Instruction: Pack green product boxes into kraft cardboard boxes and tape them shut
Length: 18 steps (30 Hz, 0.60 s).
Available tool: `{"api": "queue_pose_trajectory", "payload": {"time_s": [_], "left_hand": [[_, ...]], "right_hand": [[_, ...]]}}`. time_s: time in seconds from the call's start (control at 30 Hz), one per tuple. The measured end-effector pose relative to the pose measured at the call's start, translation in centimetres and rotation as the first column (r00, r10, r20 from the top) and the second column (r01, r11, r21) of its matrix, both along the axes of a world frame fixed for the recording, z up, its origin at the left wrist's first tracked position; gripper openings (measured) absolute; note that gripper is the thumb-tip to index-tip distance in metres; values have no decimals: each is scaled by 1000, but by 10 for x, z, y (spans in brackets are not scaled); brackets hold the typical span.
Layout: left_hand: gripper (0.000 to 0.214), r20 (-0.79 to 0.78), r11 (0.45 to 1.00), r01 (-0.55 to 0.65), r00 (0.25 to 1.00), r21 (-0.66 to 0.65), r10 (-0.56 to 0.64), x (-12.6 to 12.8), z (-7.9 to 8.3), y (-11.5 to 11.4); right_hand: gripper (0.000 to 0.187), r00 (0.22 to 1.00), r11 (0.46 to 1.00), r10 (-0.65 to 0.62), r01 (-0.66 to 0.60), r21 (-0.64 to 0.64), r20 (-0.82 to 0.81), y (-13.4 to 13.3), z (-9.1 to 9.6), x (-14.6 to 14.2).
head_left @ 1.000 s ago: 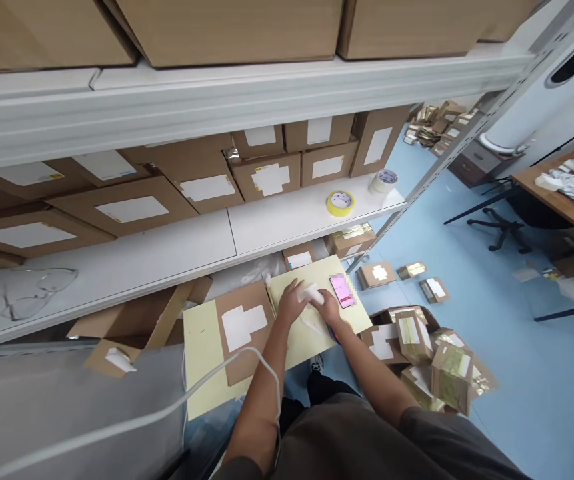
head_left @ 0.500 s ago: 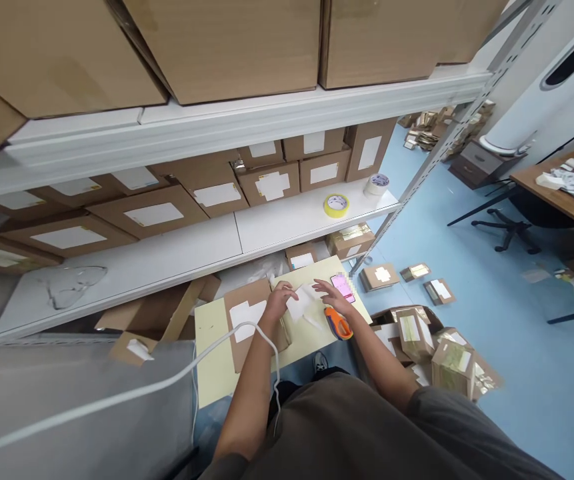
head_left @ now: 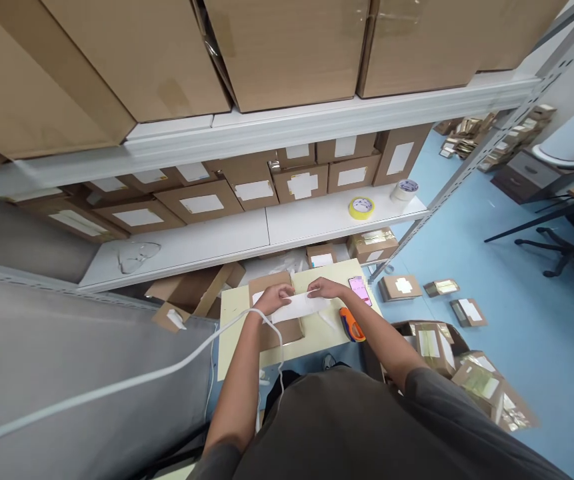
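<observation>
A white strip of paper (head_left: 301, 307) is stretched between my two hands above the pale yellow table (head_left: 234, 337). My left hand (head_left: 275, 299) pinches its left end, and my right hand (head_left: 327, 289) grips the upper edge towards the right. Under the strip lies a brown cardboard box (head_left: 287, 333) with a white patch, partly covered by the paper and my left hand. To the right of the strip rests an orange and blue tape dispenser (head_left: 351, 325). A phone with a pink screen (head_left: 360, 291) lies beside my right forearm.
A white cable (head_left: 167, 369) crosses in front of my left forearm. Behind the table, a shelf (head_left: 307, 223) bears labelled boxes, a yellow tape roll (head_left: 361, 207) and a white tape roll (head_left: 405, 190). Taped parcels (head_left: 434, 347) fill a container at right; more boxes (head_left: 401, 287) sit on the floor.
My hands have drawn the white paper out into a flat strip and shifted it over the cardboard box. My right hand's spread fingers have closed on it. The view has turned slightly left.
</observation>
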State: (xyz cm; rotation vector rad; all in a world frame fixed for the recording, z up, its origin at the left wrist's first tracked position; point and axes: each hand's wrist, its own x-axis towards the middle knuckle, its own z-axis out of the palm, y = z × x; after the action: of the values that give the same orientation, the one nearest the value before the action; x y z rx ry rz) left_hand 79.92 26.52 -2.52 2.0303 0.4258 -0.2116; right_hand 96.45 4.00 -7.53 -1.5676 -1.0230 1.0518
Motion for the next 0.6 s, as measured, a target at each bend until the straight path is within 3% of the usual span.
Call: {"api": "queue_pose_trajectory", "payload": {"time_s": [0.07, 0.17, 0.23, 0.37, 0.6], "left_hand": [[55, -35, 995, 95, 995, 19, -94, 6, 6, -2], [40, -78, 979, 193, 979, 69, -188, 19, 9, -10], [44, -117, 974, 214, 972, 71, -205, 25, 9, -16], [65, -114, 990, 143, 983, -7, -143, 25, 6, -25], [65, -134, 987, 36, 989, -156, -57, 14, 2, -36]], "right_hand": [[35, 999, 1000, 23, -23, 2, 33, 2, 6, 0], [36, 996, 997, 60, -57, -42, 73, 4, 12, 1], [36, 994, 996, 64, -58, -68, 89, 3, 14, 3], [38, 996, 997, 34, -28, -68, 83, -7, 13, 6], [44, 999, 997, 31, -28, -69, 41, -14, 5, 0]]}}
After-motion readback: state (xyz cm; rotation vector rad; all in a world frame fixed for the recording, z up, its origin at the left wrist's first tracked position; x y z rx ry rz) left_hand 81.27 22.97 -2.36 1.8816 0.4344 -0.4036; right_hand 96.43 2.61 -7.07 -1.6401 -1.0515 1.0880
